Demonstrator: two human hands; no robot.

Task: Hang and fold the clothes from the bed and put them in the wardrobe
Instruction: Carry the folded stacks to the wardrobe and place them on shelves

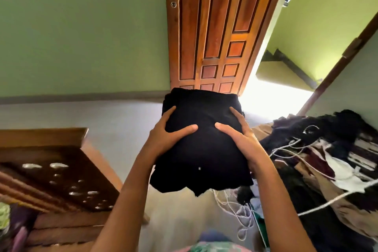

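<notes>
My left hand and right hand grip the folded black cloth, which hides the fingers I have beneath it; I cannot tell what garment it is. A white speck on it is too small to name. The bed runs off the right edge, the wooden cabinet off the left, the door off the top. The floor below is blurred.

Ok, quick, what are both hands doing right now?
Left hand: grips the folded black garment from its left side, thumb on top.
Right hand: grips the same garment from the right side, thumb on top.
</notes>
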